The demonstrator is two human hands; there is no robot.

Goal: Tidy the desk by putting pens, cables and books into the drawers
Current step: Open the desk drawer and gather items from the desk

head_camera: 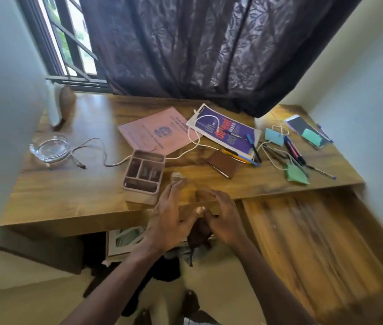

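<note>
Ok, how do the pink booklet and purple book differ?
The pink booklet is plain with a blue emblem; the purple book has big red and white lettering. The purple book carries a white cable loop and a blue pen; the pink booklet's face is mostly bare. Both lie flat and closed.

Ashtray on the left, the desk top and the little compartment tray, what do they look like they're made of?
Ashtray: likely clear glass; it is see-through, with a thick rim that glints.
Desk top: wood or wood-look laminate with a glossy finish; it has a strong grain and shows window glare.
Compartment tray: probably matte plastic, pinkish-beige, with thin moulded dividers.
</note>
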